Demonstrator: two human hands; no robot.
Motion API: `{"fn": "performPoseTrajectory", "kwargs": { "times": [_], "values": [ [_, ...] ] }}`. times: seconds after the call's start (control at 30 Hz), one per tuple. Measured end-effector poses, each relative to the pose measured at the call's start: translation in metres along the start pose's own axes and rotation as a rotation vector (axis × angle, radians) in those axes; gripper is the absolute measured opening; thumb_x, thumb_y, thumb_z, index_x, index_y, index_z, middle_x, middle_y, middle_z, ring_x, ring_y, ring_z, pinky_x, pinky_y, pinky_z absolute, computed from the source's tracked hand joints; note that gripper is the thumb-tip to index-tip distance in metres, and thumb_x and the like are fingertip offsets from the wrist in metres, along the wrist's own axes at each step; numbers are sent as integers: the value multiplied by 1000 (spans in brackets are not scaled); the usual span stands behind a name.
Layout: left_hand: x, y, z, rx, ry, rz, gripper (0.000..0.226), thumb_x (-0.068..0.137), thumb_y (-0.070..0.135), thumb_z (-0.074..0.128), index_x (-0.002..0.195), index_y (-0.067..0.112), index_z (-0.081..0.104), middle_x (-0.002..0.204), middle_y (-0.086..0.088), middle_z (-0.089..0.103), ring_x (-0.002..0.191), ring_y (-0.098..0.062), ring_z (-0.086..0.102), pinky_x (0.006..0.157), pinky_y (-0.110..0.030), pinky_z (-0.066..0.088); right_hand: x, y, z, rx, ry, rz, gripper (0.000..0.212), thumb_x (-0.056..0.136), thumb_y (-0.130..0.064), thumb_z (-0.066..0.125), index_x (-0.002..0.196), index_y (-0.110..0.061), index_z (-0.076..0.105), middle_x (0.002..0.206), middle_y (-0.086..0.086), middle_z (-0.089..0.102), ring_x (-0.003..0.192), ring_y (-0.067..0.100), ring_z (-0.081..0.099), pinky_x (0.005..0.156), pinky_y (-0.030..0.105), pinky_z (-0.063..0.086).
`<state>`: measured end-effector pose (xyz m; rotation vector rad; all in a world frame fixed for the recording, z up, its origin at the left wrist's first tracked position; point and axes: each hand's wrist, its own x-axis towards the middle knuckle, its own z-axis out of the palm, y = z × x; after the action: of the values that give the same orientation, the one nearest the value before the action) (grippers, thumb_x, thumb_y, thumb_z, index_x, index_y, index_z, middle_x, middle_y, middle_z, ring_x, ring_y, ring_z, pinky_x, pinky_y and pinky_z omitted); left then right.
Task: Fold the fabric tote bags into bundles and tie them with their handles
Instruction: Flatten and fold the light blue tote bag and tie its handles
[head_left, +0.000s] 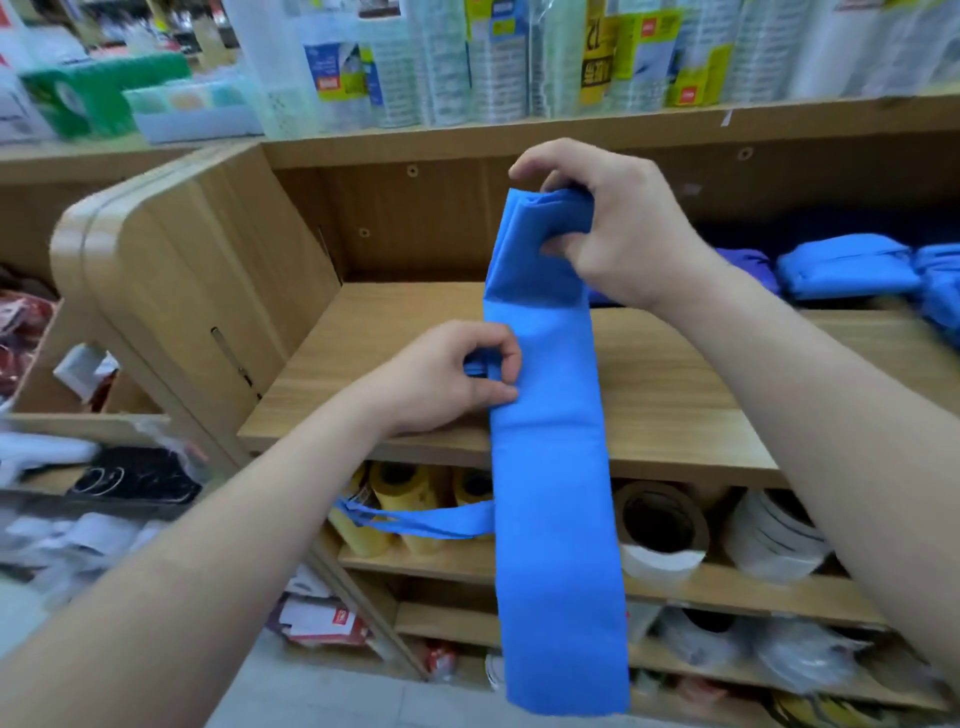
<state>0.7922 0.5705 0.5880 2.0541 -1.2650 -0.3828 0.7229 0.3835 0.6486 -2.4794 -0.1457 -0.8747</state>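
One long folded blue fabric tote bag hangs before a wooden shelf; the right hand grips its top, the left hand pinches its side edge. A yellow label behind reads 12.

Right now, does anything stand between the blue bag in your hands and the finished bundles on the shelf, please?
Nothing visible does: the right hand and left hand hold the blue bag above the shelf, bare wood up to the bundles.

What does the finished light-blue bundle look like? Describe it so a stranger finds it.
Start at the wide wooden shelf. Bundles lie at its right end. Yours is the plump light-blue bundle just right of the darker purple bundle, the only one wholly in view.
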Motion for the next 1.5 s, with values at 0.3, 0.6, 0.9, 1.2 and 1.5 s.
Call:
{"fn": "performPoseTrajectory", "kwargs": {
  "times": [0.3, 0.6, 0.9, 1.2, 1.5],
  "values": [
    [5, -38, -4, 391, 331, -164, 18, 74, 11, 81, 81, 25, 71, 85, 1, 61, 85, -18, 55, 75, -30, 40, -51, 22, 47, 28, -537, -63, 34, 79, -24, 78, 112, -23, 71, 118, 2, 57, 110, 18, 54, 99, 38, 41],
    [-64, -29, 2, 424, -236, -163, 101, 67, -2, 64, 136, 62, 27, 157, 23, 17, 146, 2, 13, 111, -12, 19, -66, 28, 47, 71, -703, 32, 63, 78, 7, 46, 127, -27, 65, 143, -7, 53, 135, 6, 42, 110, 11, 24],
    [-40, -30, 14, 528, 161, -251, 56, 82, 50, 69, 124, 15, 59, 128, -1, 60, 127, -19, 50, 89, -18, 37, -81, 19, 47, 206, -662, 186, 56, 72, -67, 63, 112, -29, 65, 121, -11, 65, 111, 5, 58, 101, 37, 45],
    [-15, -20, 14, 297, 546, -423, 49, 81, 51, 71, 120, 22, 63, 112, 1, 69, 105, -23, 61, 79, -33, 45, -73, -3, 84, 60, -92, 442, 69, 90, -33, 66, 148, -33, 28, 108, 1, 70, 96, 25, 66, 87, 43, 51],
    [-19, -27, 6, 872, 523, -77, 64, 74, 43, 76, 131, 23, 54, 115, -8, 55, 106, -31, 54, 81, -43, 48, -66, -7, 96, -115, -120, 488, 45, 94, -27, 60, 138, -22, 52, 117, 2, 62, 107, 22, 58, 94, 36, 47]
  ]
}}
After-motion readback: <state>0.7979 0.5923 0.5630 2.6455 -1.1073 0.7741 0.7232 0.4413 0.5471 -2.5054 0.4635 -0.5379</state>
